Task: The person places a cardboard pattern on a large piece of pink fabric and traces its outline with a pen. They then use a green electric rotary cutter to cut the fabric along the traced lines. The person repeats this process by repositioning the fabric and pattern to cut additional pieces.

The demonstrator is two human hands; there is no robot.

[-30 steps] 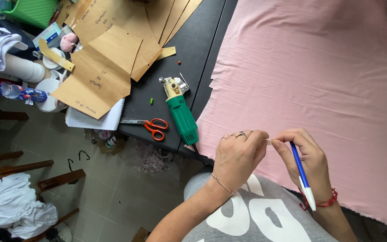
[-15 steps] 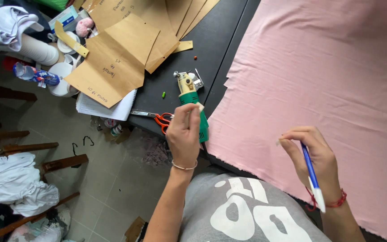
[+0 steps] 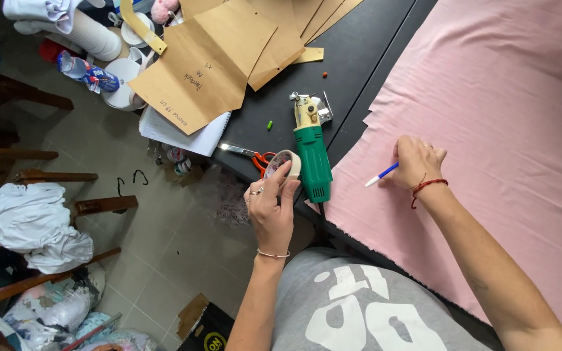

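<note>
left hand [image 3: 269, 207]: fingers pinched on tape roll [image 3: 283, 166], lifted beside green cutter [image 3: 312, 156] | right hand [image 3: 417, 162]: fingers curled round pen [image 3: 381, 175], pressing pink fabric [image 3: 489, 117] flat

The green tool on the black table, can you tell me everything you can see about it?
The green tool is a handheld power cutter with a long green plastic-looking body and a cream and silver metal head at its far end. It lies flat on the black table, beside the pink fabric. Orange-handled scissors lie next to it. The left hand holds a roll of tape right by it; whether they touch is unclear.
</note>
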